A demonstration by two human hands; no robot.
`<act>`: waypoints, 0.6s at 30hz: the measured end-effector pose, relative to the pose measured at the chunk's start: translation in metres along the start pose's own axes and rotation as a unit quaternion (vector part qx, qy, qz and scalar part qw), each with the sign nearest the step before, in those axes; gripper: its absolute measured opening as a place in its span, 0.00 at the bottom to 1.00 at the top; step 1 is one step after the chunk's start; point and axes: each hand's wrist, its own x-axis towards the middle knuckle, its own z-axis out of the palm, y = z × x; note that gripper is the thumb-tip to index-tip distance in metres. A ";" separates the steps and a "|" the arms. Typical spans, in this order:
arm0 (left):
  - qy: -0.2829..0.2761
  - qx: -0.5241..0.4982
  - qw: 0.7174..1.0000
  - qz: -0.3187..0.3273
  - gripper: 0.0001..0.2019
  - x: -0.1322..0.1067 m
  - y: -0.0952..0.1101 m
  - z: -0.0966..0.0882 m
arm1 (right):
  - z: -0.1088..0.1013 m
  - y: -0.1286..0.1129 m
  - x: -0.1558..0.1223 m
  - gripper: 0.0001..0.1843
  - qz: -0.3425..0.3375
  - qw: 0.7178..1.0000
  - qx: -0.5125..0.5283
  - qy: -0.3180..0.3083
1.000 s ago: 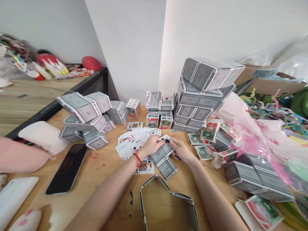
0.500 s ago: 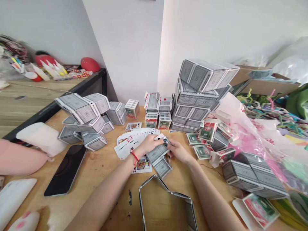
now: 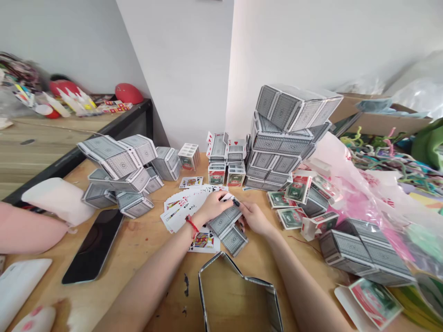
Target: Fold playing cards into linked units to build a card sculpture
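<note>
Grey-backed playing cards (image 3: pixel 226 220), joined or overlapping in a bent strip, lie under my hands at mid-table. My left hand (image 3: pixel 212 206), a red cord at its wrist, is closed on their upper part. My right hand (image 3: pixel 254 216) pinches the right edge of the same cards; some of its fingers are hidden behind them. Loose face-up playing cards (image 3: pixel 178 212) are fanned out beneath and left of my left hand. Closer to me stands an open heart-like frame (image 3: pixel 261 280) made of cards on edge.
Stacked card-built blocks rise at the right (image 3: pixel 277 143) and at the left (image 3: pixel 121 161). Card boxes (image 3: pixel 292 217) lie right of my hands. A black phone (image 3: pixel 93 244) rests at the left, and pink plastic wrap (image 3: pixel 360 184) covers the right side.
Both hands stay at the cards with only slight finger movement. The right fingers sit a little closer along the cards' upper right edge. The view has shifted slightly.
</note>
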 end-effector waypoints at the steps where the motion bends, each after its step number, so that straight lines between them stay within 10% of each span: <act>1: -0.006 0.007 1.000 0.001 0.12 0.000 0.000 0.001 | 0.000 -0.001 -0.001 0.19 -0.002 1.000 -0.013 -0.002; 18: 0.058 0.060 0.996 0.019 0.09 0.007 -0.009 0.009 | 0.003 0.006 0.002 0.15 -0.013 1.000 -0.028 -0.006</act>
